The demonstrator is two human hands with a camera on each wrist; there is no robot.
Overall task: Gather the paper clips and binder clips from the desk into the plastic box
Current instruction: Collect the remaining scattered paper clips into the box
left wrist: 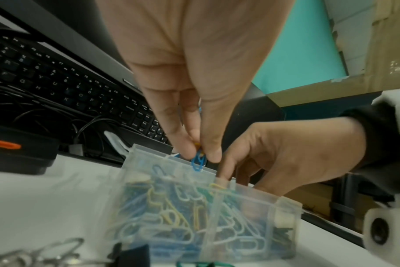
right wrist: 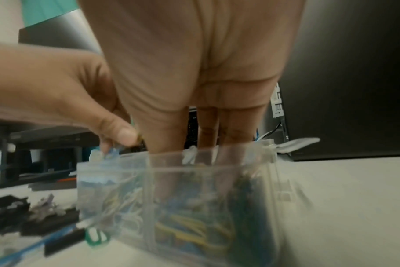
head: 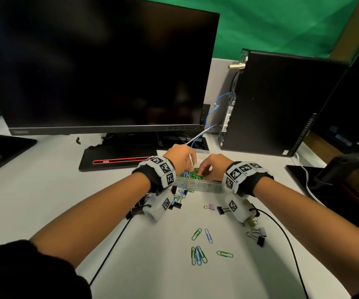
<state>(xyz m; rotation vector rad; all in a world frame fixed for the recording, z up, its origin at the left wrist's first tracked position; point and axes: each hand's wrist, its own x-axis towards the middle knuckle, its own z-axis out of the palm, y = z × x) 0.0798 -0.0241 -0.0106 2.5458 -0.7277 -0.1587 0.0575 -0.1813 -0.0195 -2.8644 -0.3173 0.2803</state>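
Observation:
A clear plastic box [head: 200,187] packed with coloured paper clips stands on the white desk. My left hand [head: 192,162] hovers over its far left rim and pinches a blue paper clip [left wrist: 198,162] between thumb and fingers. My right hand [head: 204,169] reaches straight-fingered down into the box [right wrist: 217,180]; its fingertips [right wrist: 164,144] blur behind the wall and nothing shows pinched between them. Loose paper clips [head: 199,255] lie on the near desk. Binder clips lie near the box: a purple one [head: 211,206], a black one [head: 221,210], a cluster [head: 258,235] at the right, and a pile [head: 177,201] under my left wrist.
A large dark monitor [head: 100,67] on its stand [head: 118,160] rises right behind the box, and a black PC tower [head: 277,102] stands at the back right. A keyboard [left wrist: 57,81] lies under the monitor. Black cables [head: 282,229] from both wrists trail across the desk.

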